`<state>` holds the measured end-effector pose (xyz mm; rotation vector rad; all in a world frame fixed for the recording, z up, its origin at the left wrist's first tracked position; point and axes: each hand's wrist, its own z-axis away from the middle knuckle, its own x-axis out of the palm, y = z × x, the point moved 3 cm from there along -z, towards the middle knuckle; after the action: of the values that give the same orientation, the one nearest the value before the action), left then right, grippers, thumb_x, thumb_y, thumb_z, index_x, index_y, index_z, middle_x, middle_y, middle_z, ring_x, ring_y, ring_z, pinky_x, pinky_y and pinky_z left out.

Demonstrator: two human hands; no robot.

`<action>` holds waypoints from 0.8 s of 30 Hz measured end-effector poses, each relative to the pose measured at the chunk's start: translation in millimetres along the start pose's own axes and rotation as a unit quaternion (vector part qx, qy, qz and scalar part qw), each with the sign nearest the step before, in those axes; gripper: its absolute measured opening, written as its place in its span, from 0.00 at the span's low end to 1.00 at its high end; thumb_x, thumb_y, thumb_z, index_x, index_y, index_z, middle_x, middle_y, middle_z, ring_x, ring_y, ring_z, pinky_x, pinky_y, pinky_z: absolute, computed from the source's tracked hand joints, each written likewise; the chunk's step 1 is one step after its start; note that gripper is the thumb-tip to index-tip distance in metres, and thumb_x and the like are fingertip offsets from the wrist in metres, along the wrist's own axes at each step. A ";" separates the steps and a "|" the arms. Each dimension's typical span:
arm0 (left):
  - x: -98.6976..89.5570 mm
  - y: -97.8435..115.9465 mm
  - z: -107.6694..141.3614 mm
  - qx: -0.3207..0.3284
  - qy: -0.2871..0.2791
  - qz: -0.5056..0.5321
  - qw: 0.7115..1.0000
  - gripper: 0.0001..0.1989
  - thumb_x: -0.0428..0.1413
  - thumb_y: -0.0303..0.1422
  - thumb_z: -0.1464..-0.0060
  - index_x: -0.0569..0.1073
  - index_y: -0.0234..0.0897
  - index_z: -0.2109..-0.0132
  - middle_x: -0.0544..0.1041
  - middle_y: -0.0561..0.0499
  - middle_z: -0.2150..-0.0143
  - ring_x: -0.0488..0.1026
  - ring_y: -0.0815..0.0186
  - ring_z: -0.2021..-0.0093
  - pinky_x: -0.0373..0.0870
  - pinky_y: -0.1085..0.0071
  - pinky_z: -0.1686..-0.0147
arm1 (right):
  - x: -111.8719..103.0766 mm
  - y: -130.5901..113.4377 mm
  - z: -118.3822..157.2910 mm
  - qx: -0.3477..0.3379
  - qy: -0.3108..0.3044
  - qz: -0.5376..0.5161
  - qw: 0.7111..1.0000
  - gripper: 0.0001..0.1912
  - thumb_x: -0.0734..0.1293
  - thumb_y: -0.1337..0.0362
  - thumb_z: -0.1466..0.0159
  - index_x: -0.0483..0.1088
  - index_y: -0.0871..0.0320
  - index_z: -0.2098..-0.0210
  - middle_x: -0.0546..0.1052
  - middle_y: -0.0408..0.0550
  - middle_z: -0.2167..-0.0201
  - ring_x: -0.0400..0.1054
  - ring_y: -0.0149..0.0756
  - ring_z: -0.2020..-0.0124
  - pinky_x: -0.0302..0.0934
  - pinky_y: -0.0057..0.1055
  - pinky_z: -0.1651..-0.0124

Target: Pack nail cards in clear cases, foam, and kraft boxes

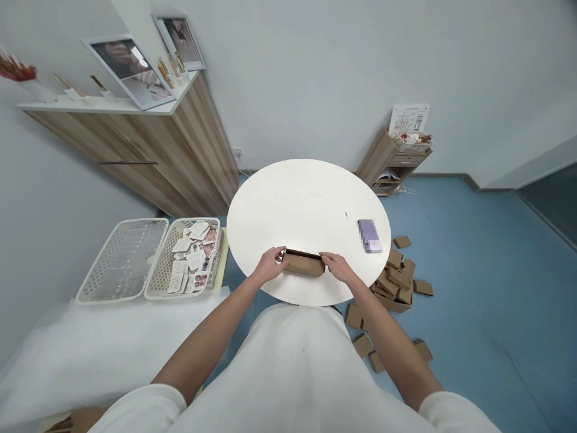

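A small brown cardboard box (303, 264) is at the near edge of the round white table (306, 186), its dark inner side showing along the far edge. My left hand (270, 264) grips its left end, with the thumb on the near face. At the right end my right hand (337, 266) holds the box, fingers at the top corner. Something small and white shows beside the left fingers, too small to make out.
A blurred purple item (369, 236) lies on the table's right side. Brown boxes (396, 279) are heaped on the floor at right. White baskets (184, 258), one with packets, stand at left. A wooden cabinet (180, 150) is behind them.
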<state>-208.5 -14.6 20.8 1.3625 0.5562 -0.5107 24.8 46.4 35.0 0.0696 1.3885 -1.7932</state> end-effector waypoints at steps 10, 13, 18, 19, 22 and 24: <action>-0.6 -1.0 -2.2 -0.025 -0.032 0.035 0.999 0.17 0.51 0.33 0.53 0.69 0.38 0.53 0.74 0.50 0.61 0.72 0.69 0.68 0.68 0.72 0.67 | -8.0 5.6 6.1 -0.063 0.015 0.082 0.995 0.20 0.53 0.58 0.38 0.63 0.53 0.49 0.70 0.48 0.56 0.66 0.33 0.63 0.60 0.33 0.59; 1.1 -0.5 0.5 -0.012 -0.041 0.031 0.999 0.17 0.51 0.30 0.54 0.68 0.38 0.54 0.73 0.50 0.60 0.73 0.69 0.70 0.69 0.72 0.68 | -6.2 7.7 9.2 -0.110 0.045 0.150 0.982 0.19 0.53 0.60 0.37 0.63 0.53 0.49 0.71 0.48 0.63 0.64 0.36 0.59 0.58 0.33 0.56; 1.3 3.3 6.1 0.020 -0.036 0.000 0.999 0.17 0.50 0.28 0.55 0.68 0.38 0.55 0.73 0.49 0.60 0.73 0.68 0.70 0.69 0.70 0.66 | 0.4 14.5 16.1 -0.144 0.093 0.180 0.969 0.20 0.52 0.59 0.37 0.61 0.53 0.48 0.70 0.47 0.66 0.65 0.36 0.63 0.59 0.32 0.60; 1.1 4.4 7.2 0.024 -0.035 -0.005 0.999 0.17 0.50 0.28 0.55 0.68 0.38 0.55 0.73 0.49 0.60 0.73 0.67 0.69 0.69 0.69 0.65 | 1.9 16.0 17.0 -0.148 0.098 0.186 0.966 0.20 0.52 0.59 0.37 0.61 0.53 0.48 0.70 0.47 0.66 0.65 0.36 0.64 0.60 0.32 0.60; 0.6 7.7 10.9 0.023 -0.046 -0.010 0.999 0.17 0.50 0.27 0.55 0.68 0.38 0.55 0.73 0.49 0.61 0.73 0.66 0.68 0.69 0.69 0.64 | 6.4 20.8 17.9 -0.153 0.115 0.204 0.960 0.20 0.51 0.58 0.37 0.61 0.53 0.48 0.69 0.48 0.67 0.65 0.37 0.65 0.60 0.33 0.62; 0.1 9.6 13.8 0.024 -0.061 -0.014 0.998 0.16 0.51 0.28 0.56 0.68 0.38 0.56 0.74 0.49 0.63 0.73 0.66 0.68 0.69 0.69 0.65 | 9.2 23.5 17.8 -0.153 0.131 0.207 0.957 0.21 0.50 0.57 0.36 0.60 0.54 0.47 0.69 0.49 0.68 0.65 0.38 0.66 0.61 0.33 0.62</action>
<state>-201.3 -26.9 29.7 1.3609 0.4657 -0.6297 41.5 26.0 19.0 0.4159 1.6806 -1.2410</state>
